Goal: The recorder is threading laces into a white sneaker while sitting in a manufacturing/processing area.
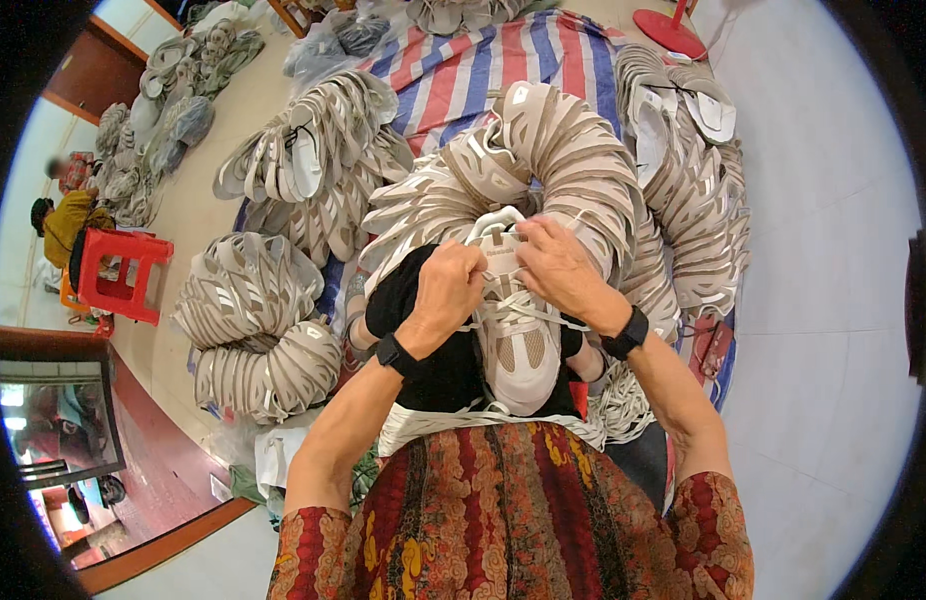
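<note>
A beige and white sneaker [523, 365] rests on my lap, toe toward me. White shoelace [521, 302] crosses its throat, with loose strands on both sides. My left hand [451, 290] is closed at the left edge of the sneaker's collar; its fingertips are turned inward, and what they grip is hidden. On the opposite side, my right hand [561, 268] pinches the lace by the upper eyelets, next to the tongue [501, 256]. Just beyond the sneaker curves a ring of stacked shoe uppers [583, 160].
More stacked uppers lie left [258, 330] and right [698, 210] on a striped sheet [483, 75]. A bundle of white laces [623, 408] is beside my right knee. A red stool [125, 272] and a seated person [71, 225] are far left. A white wall [823, 270] stands right.
</note>
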`<state>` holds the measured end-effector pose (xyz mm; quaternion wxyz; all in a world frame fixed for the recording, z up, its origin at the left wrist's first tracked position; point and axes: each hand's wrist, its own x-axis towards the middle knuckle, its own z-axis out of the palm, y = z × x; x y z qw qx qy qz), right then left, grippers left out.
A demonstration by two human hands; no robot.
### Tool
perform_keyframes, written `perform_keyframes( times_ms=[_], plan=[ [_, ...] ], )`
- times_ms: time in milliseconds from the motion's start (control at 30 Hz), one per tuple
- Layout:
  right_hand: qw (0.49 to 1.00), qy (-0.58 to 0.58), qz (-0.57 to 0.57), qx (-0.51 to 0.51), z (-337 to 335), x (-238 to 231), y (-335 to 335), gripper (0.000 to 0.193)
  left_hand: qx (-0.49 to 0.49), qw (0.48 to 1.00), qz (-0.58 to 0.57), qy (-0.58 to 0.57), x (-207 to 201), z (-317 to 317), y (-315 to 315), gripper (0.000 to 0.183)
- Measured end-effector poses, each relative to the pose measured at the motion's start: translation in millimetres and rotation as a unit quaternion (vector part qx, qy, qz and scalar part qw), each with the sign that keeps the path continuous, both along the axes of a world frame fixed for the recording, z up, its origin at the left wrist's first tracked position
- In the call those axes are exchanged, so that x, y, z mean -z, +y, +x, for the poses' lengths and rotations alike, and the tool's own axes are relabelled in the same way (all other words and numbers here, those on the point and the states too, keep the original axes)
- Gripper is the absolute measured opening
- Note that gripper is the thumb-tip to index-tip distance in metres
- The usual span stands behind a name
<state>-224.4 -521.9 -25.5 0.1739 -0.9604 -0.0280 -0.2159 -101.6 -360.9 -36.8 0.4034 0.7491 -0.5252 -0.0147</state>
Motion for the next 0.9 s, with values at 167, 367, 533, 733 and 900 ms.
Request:
perform_keyframes(
  times_ms=[167, 367, 533, 733, 900],
  plan=[
    [0.996, 0.038, 0.079, -0.033, -2.4, 6.0, -6.2, 0.013, -0.169, 0.964, 0.082, -0.19, -24.9, 79.2, 47.0, 0.005],
    [0.989, 0.07, 0.129, -0.032, 2.3, 2.7, -5.0, 0.01, -0.093, 0.963, 0.039, -0.25, -15.8, 51.0, 61.6, 0.011],
    [0.993, 0.045, 0.102, -0.039, 1.2, 2.9, -7.2, 0.011, 0.036, 0.988, 0.15, -0.009, 10.8, -16.4, 38.9, 0.019],
    [0.975, -0.095, -0.025, 0.199, -19.8, -17.7, -56.7, 0.019, 0.078, 0.992, 0.092, 0.04, 12.5, -19.6, 31.9, 0.008],
    [0.984, -0.036, -0.051, 0.165, -20.0, -9.7, -34.8, 0.02, -0.041, 0.775, 0.079, 0.626, 6.0, -20.5, 37.4, 0.017]
  ],
)
